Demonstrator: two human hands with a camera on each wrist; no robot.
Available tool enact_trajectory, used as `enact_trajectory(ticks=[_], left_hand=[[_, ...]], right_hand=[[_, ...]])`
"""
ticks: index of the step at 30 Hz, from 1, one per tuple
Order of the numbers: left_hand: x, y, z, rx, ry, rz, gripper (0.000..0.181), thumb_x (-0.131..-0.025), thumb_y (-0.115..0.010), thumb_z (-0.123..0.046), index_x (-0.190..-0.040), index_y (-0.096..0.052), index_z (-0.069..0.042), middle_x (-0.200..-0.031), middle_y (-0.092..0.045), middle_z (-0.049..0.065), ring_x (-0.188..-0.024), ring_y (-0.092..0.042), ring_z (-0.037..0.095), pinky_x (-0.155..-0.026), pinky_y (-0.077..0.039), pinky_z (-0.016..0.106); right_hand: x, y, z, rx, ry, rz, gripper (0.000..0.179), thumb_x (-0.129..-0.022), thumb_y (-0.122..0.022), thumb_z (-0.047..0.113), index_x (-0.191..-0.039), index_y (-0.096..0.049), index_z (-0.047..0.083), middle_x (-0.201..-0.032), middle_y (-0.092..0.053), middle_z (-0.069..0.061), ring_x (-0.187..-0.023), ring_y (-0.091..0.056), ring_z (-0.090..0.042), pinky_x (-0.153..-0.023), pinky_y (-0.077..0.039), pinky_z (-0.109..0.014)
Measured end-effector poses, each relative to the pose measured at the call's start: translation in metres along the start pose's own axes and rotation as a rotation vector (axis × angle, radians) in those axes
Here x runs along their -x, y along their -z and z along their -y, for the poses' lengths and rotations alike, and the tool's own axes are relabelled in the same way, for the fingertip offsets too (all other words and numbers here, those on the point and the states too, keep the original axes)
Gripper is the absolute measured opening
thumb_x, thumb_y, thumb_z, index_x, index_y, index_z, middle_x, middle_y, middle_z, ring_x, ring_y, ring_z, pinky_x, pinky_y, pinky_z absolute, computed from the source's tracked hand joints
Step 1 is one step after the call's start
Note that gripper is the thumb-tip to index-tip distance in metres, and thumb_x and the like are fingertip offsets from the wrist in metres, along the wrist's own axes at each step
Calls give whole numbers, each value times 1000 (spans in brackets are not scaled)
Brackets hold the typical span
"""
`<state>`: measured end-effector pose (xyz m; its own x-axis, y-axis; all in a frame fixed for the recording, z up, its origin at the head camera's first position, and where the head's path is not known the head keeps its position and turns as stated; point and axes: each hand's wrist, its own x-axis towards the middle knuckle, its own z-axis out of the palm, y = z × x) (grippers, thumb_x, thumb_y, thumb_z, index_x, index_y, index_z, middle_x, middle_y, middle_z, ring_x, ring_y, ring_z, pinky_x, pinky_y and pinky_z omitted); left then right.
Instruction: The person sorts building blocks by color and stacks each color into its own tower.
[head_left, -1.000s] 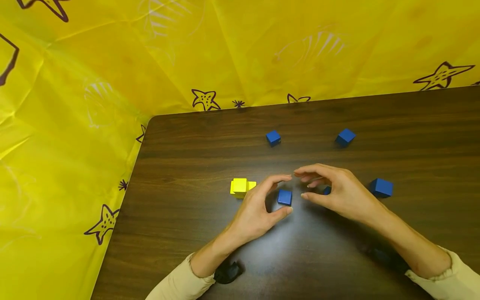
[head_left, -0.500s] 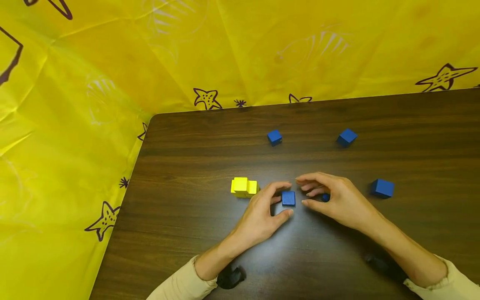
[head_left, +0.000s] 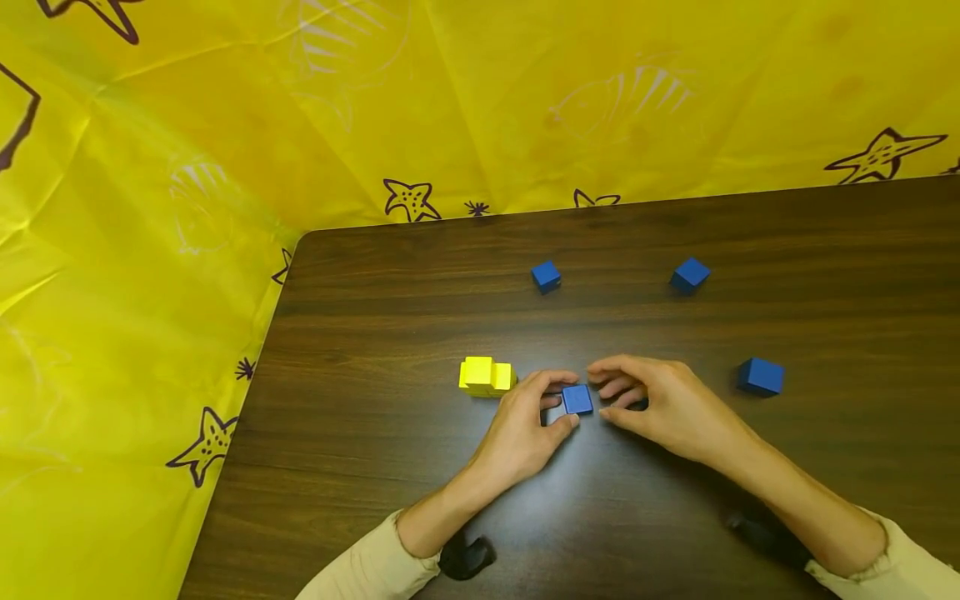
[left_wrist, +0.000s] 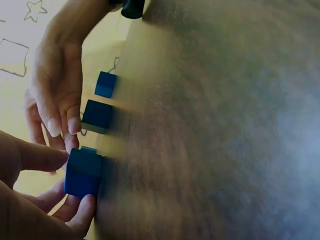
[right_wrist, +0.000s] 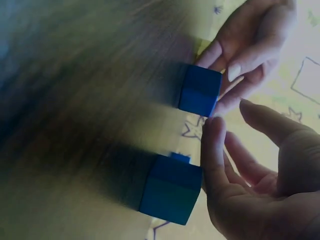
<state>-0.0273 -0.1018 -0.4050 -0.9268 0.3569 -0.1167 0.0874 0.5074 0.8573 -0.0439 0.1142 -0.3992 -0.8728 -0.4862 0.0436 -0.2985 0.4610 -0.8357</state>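
Note:
A blue cube [head_left: 577,399] stands on the table between the two hands. My left hand [head_left: 517,433] pinches it from the left, with thumb and fingertips at its sides in the left wrist view. My right hand [head_left: 671,408] hovers just right of that cube, its fingers loosely curved and apart from it, holding nothing. In the right wrist view, another blue cube [right_wrist: 170,190] sits on the table below the right fingers; the hand hides it from the head view. Beside the left knuckles is a cluster of stacked yellow cubes [head_left: 483,377].
Farther back on the dark wood table [head_left: 375,317] lie a blue cube [head_left: 546,276] and, to its right, another blue cube [head_left: 689,275]. A third blue cube [head_left: 761,377] stands right of the right hand. A yellow patterned sheet [head_left: 480,100] rises behind the table.
The left fingers have closed in on the blue cube, which has shifted slightly right and turned a little. The right hand has lowered toward the viewer and now covers the cube beneath it.

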Motion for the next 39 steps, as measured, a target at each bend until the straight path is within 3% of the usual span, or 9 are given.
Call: enact_trajectory(ticks=[7,17,30,39], left_hand=[[-2,-3,-1,-30,35,-30,38,-86,-76,-2,-120,-62,-9,-119,-62,6,-105,-65,15,-91,-52,22],[-4,-7,-1,-37,25,-41,36,-84,-78,-1,-115,-62,-8,-113,-62,5,-103,-65,13,-90,-53,21],[-9,-12,-7,90,9,-41,33,-85,-77,-1,-114,-64,-6,-115,-62,8,-104,-66,12,-88,-53,18],[-26,-16,-14,205,10,-7,32,-85,-77,0,-114,-66,-5,-115,-65,8,-103,-66,10,-89,-53,18]], right_hand=[[-3,-5,2,10,-35,25,40,-80,-80,-4,-118,-67,1,-105,-71,-5,-87,-69,-12,-75,-58,-21],[-5,-5,3,61,-54,15,33,-78,-83,0,-108,-70,2,-94,-72,-2,-82,-70,-11,-70,-58,-21],[0,7,-1,41,-80,12,29,-79,-83,3,-106,-71,4,-94,-72,-2,-81,-70,-9,-68,-57,-20],[6,23,-5,126,-117,-30,30,-79,-85,12,-107,-72,12,-94,-71,4,-80,-66,-8,-68,-56,-24]])
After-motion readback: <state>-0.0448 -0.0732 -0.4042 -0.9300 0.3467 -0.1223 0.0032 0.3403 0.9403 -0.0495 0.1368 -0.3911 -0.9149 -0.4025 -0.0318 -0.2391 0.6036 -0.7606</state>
